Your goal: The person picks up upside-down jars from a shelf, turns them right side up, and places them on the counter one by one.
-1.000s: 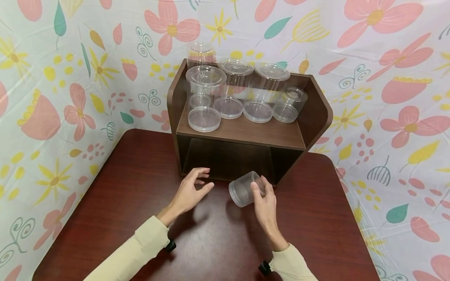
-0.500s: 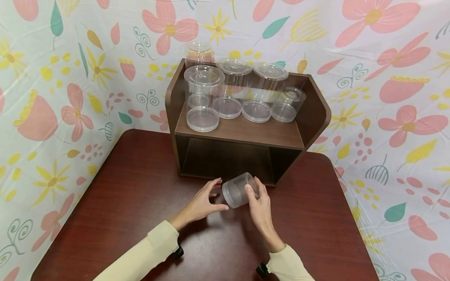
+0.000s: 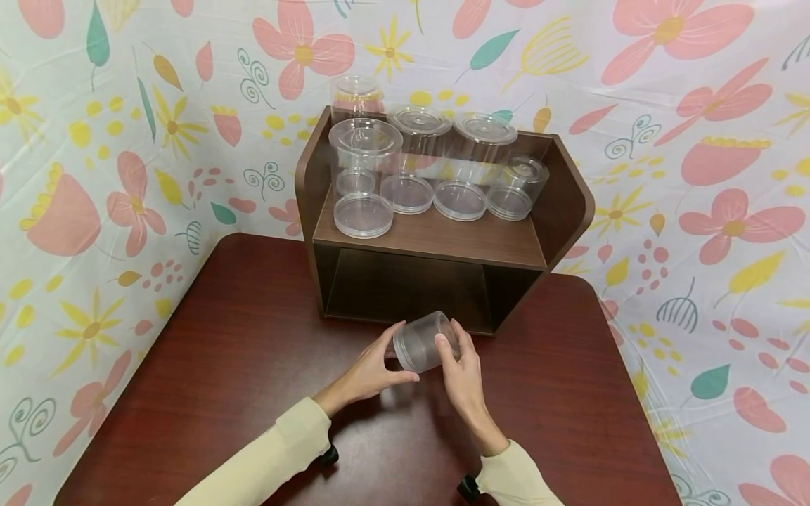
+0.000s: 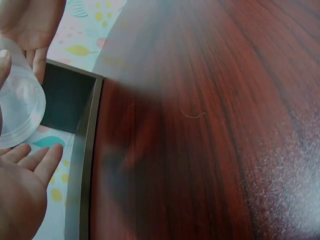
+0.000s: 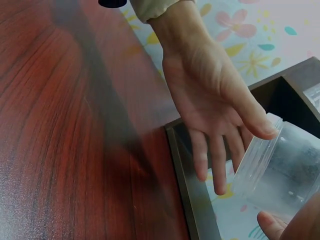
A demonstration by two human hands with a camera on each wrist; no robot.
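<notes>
My right hand grips a clear plastic jar around its far end, thumb on top. The jar is tilted over the table just before the shelf unit, its ridged lid end facing left. My left hand is spread around that lid end, thumb below and fingers behind. In the right wrist view the left thumb lies at the lid's rim, while the other fingers stay nearly straight. The left wrist view shows the round, see-through end of the jar between both hands.
A dark brown shelf unit stands at the back of the reddish-brown table. Its upper shelf bears several clear lidded jars, including a tall one at front left and a shorter one at right. Flower-patterned cloth hangs behind.
My left hand has moved right and forward from apart to the jar's lid end. My right hand has brought the jar slightly left, keeping its grip.
</notes>
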